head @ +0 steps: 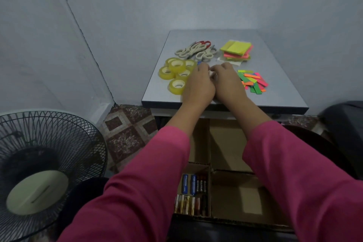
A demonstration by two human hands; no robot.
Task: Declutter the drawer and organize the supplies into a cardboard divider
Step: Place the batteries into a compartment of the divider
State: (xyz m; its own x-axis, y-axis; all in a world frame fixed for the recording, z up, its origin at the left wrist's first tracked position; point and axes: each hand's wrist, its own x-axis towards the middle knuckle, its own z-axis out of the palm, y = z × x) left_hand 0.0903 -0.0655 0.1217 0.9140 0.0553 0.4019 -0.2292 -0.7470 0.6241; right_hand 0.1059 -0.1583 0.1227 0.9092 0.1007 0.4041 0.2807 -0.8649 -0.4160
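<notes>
Cardboard divider sits in the drawer below the desk, batteries filling one near compartment. On the desk, left hand and right hand curl together over something small and white, perhaps erasers; the fingertips are hidden. Gather it fully before lifting, clear of the tape rolls.
</notes>
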